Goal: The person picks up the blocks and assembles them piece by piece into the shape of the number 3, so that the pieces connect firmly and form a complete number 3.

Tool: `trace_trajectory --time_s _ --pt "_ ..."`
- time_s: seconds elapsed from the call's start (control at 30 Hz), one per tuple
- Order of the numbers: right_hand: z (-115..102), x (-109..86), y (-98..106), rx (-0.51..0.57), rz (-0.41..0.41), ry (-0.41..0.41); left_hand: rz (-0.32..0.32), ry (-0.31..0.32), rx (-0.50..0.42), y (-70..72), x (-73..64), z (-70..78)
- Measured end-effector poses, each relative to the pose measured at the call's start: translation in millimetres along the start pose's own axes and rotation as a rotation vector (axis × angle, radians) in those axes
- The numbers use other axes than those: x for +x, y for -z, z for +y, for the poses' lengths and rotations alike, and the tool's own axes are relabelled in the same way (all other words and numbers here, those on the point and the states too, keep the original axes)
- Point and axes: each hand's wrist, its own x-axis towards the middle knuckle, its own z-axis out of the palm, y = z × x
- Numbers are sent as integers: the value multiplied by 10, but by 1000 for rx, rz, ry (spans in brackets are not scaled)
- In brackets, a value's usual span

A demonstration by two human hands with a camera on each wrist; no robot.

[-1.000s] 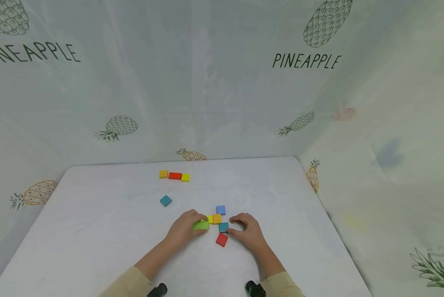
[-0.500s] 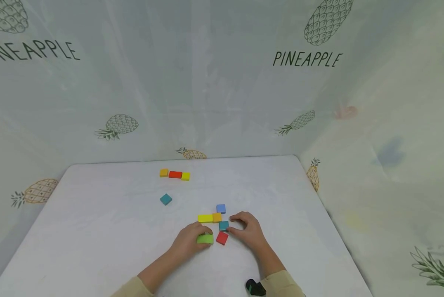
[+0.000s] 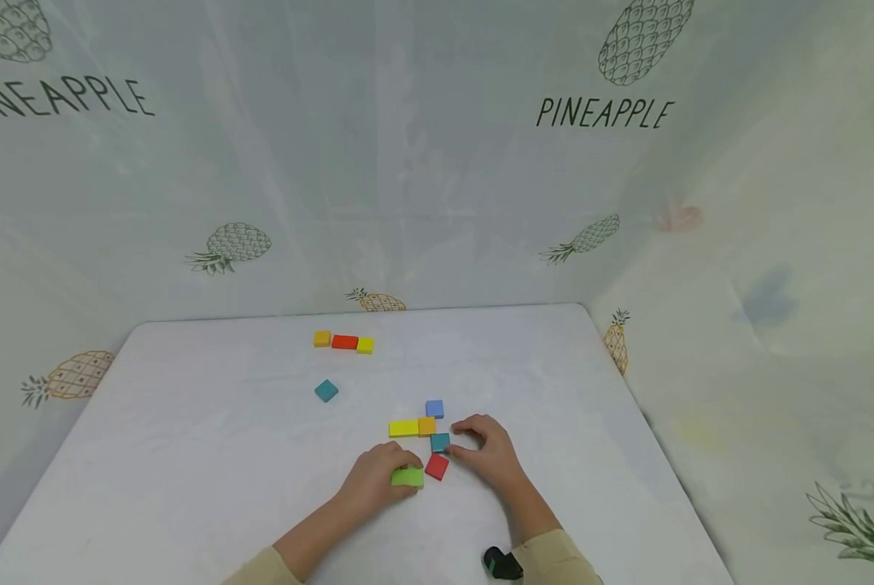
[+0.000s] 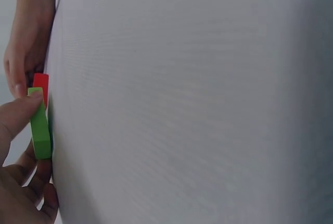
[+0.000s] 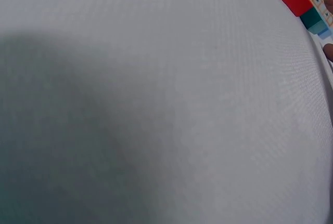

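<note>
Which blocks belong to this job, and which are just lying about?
In use, seemingly:
green block, held in the left hand
near red block
near teal block, by the right hand
long yellow block
near orange block
blue block

Apparently idle:
far orange block
far red block
small yellow block
far teal block

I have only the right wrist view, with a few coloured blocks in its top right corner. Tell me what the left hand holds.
Observer: In the head view, the left hand pinches a bright green rectangular block.
Operator: Now say what lies farthest back on the white table.
Observer: A row of three: an orange square block, a red rectangular block and a yellow square block.
Operator: Report any block lying apart from the others.
Observer: A teal square block lies alone, nearer the left hand than that row is.
</note>
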Motion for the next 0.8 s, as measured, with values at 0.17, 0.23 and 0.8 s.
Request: trace_trajectory --time_s 0.17,0.23,0.8 --pt "-15 6 -6 -8 -1 -7 5 -8 16 -1 -7 11" --pt "-23 5 -5 -8 -2 -10 10 -14 22 -8 -8 8" --pt "-31 5 11 -4 2 -14 28 -23 55 -63 9 0"
